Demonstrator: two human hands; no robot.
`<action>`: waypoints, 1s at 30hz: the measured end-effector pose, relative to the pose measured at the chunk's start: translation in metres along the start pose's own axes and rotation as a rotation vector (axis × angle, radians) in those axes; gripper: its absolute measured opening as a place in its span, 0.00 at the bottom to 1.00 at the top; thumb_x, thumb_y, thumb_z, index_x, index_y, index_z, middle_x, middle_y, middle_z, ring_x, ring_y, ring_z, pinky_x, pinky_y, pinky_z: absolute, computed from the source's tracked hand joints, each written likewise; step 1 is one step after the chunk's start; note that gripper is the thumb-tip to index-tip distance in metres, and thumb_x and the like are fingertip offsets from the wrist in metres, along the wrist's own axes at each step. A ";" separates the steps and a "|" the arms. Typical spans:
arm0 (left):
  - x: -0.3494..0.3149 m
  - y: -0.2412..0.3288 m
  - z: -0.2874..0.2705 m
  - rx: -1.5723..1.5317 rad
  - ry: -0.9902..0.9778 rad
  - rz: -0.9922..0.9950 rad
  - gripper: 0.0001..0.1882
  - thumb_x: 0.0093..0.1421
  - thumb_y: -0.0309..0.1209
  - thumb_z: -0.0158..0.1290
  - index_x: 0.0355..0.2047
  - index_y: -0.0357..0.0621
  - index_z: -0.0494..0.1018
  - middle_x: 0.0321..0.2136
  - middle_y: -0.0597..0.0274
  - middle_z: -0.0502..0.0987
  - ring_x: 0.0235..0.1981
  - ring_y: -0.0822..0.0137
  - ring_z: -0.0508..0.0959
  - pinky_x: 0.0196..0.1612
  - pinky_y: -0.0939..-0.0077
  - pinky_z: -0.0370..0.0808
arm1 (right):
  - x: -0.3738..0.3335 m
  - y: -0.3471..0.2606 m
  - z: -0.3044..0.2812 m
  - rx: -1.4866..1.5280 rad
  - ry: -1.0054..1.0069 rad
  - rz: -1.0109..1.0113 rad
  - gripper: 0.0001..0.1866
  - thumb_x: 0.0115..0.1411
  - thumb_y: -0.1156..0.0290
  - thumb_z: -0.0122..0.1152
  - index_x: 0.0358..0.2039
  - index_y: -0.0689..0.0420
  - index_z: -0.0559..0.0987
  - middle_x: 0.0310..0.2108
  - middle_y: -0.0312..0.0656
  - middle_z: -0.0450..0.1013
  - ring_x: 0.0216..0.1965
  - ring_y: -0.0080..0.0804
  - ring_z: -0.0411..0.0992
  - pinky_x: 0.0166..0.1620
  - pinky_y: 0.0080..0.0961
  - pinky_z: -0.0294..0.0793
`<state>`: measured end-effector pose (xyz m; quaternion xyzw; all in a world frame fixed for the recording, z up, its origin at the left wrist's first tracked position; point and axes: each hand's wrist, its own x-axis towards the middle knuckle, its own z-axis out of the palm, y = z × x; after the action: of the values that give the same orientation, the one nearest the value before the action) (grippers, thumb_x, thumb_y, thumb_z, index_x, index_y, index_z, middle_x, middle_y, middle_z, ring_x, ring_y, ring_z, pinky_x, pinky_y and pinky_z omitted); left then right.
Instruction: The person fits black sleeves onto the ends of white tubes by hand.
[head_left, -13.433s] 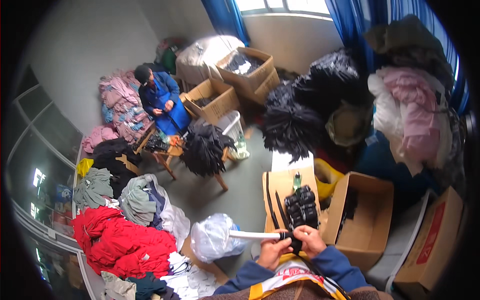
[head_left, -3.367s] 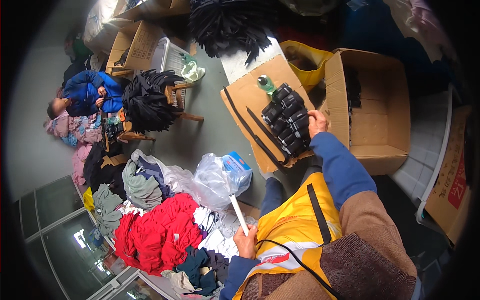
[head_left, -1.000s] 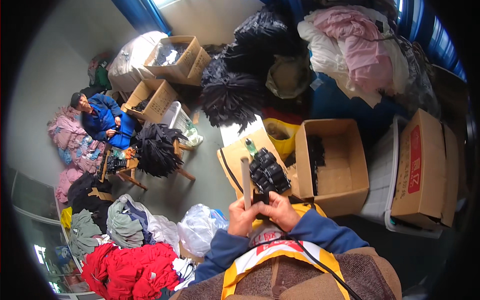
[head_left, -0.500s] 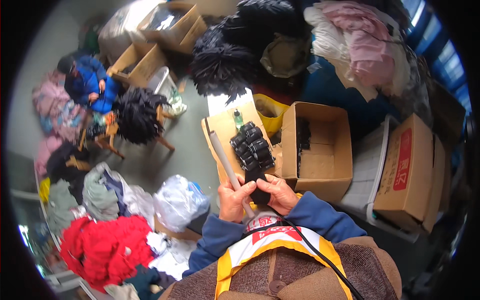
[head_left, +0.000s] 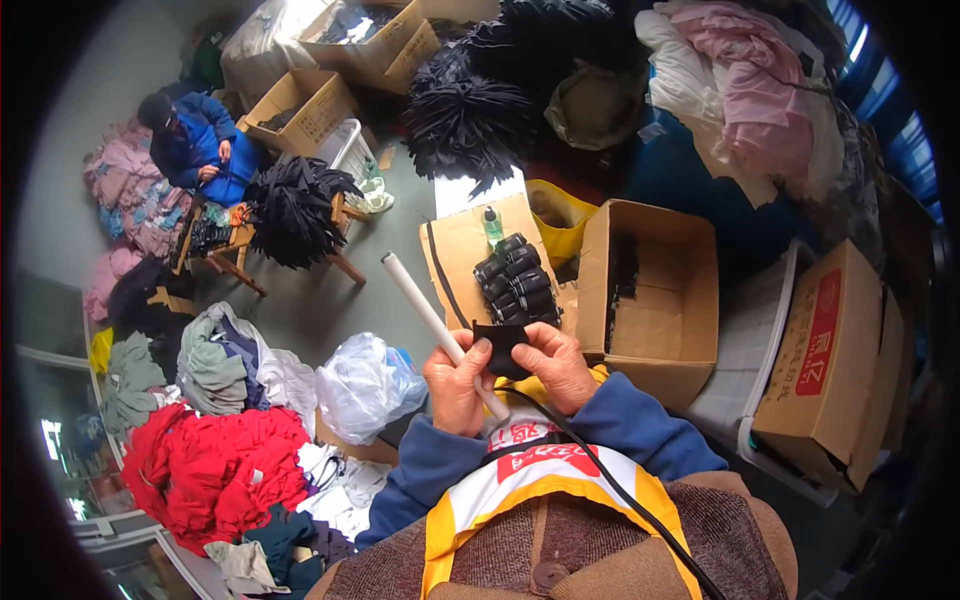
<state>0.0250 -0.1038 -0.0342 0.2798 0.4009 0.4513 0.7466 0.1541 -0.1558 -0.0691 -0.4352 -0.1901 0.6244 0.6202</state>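
Note:
My left hand (head_left: 456,386) is closed around a white tube (head_left: 425,310), which slants up to the left past the thumb. Between both hands a flat black fabric strip (head_left: 499,352) is stretched, its left edge pinched by my left thumb. The right edge is gripped by my right hand (head_left: 556,366), thumb on top. Just beyond my hands, a stack of black rolls (head_left: 518,282) lies on a cardboard sheet (head_left: 463,246). Behind the rolls stands a small green bottle (head_left: 493,226). A thin black strip (head_left: 440,268) lies along the sheet's left side.
An open cardboard box (head_left: 655,310) stands right of the sheet, near a yellow container (head_left: 562,215). Black strips (head_left: 470,120) are heaped at the far side. Left are a red clothing pile (head_left: 215,470) and a plastic bag (head_left: 368,385). Another person (head_left: 205,150) sits far left.
The white tube has tilted further to the left. The black strip has come up between my hands and now shows flat and wide. The whole view has shifted slightly.

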 end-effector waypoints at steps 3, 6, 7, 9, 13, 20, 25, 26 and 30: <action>0.004 0.000 0.006 0.014 -0.031 -0.015 0.08 0.53 0.24 0.56 0.32 0.42 0.67 0.22 0.64 0.71 0.16 0.77 0.68 0.16 0.85 0.64 | -0.002 -0.002 0.000 0.049 -0.058 -0.074 0.08 0.57 0.73 0.58 0.36 0.61 0.72 0.32 0.35 0.71 0.33 0.17 0.68 0.39 0.15 0.69; 0.008 -0.002 0.010 0.071 -0.066 -0.037 0.08 0.53 0.25 0.56 0.32 0.42 0.68 0.22 0.64 0.72 0.16 0.77 0.68 0.17 0.85 0.64 | 0.001 -0.008 -0.002 0.285 0.048 -0.053 0.07 0.57 0.74 0.57 0.35 0.61 0.72 0.32 0.35 0.71 0.34 0.17 0.69 0.40 0.15 0.70; 0.009 -0.003 0.010 0.118 -0.078 -0.018 0.09 0.53 0.26 0.57 0.31 0.42 0.67 0.21 0.65 0.71 0.16 0.77 0.68 0.17 0.85 0.64 | 0.001 -0.011 0.000 0.300 0.077 -0.065 0.06 0.57 0.75 0.57 0.34 0.61 0.72 0.31 0.35 0.72 0.33 0.17 0.70 0.39 0.15 0.71; 0.011 -0.005 0.013 0.159 -0.093 -0.005 0.10 0.52 0.26 0.58 0.31 0.42 0.67 0.19 0.66 0.71 0.16 0.78 0.68 0.17 0.86 0.64 | 0.003 -0.013 -0.002 0.245 0.107 -0.109 0.06 0.57 0.74 0.57 0.34 0.61 0.72 0.30 0.35 0.72 0.32 0.17 0.70 0.37 0.14 0.71; 0.017 0.006 0.011 0.411 -0.226 0.022 0.07 0.56 0.29 0.55 0.30 0.41 0.69 0.19 0.65 0.72 0.13 0.78 0.66 0.17 0.86 0.61 | 0.002 -0.018 -0.010 0.135 0.193 -0.173 0.08 0.56 0.72 0.58 0.35 0.60 0.73 0.30 0.33 0.73 0.30 0.16 0.70 0.35 0.14 0.72; 0.011 0.024 0.010 0.971 -0.620 -0.013 0.13 0.60 0.35 0.49 0.34 0.36 0.72 0.18 0.66 0.69 0.21 0.78 0.68 0.25 0.82 0.67 | -0.002 -0.028 -0.023 0.045 0.154 -0.169 0.11 0.57 0.77 0.55 0.41 0.64 0.74 0.31 0.34 0.73 0.32 0.17 0.69 0.38 0.15 0.70; 0.002 0.023 0.006 0.978 -0.554 -0.009 0.13 0.60 0.35 0.50 0.34 0.36 0.75 0.15 0.63 0.70 0.17 0.74 0.70 0.21 0.76 0.66 | -0.016 -0.035 -0.030 0.023 0.065 -0.094 0.14 0.56 0.77 0.53 0.43 0.66 0.72 0.36 0.40 0.73 0.38 0.25 0.71 0.45 0.20 0.69; -0.001 0.021 0.003 0.970 -0.542 -0.018 0.13 0.60 0.35 0.50 0.34 0.36 0.75 0.15 0.63 0.70 0.17 0.74 0.70 0.21 0.76 0.66 | -0.019 -0.037 -0.030 0.039 0.040 -0.073 0.14 0.55 0.77 0.53 0.43 0.67 0.72 0.38 0.44 0.73 0.39 0.28 0.72 0.46 0.23 0.70; 0.002 0.020 -0.002 1.080 -0.536 -0.129 0.14 0.58 0.36 0.52 0.34 0.35 0.74 0.16 0.58 0.72 0.18 0.73 0.71 0.23 0.77 0.69 | -0.022 -0.039 -0.023 -0.026 0.009 -0.111 0.16 0.55 0.76 0.57 0.45 0.64 0.71 0.37 0.41 0.73 0.38 0.23 0.70 0.44 0.18 0.69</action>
<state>0.0148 -0.0930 -0.0204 0.6981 0.3872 0.0518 0.6000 0.1920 -0.1774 -0.0447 -0.4350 -0.2193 0.5845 0.6489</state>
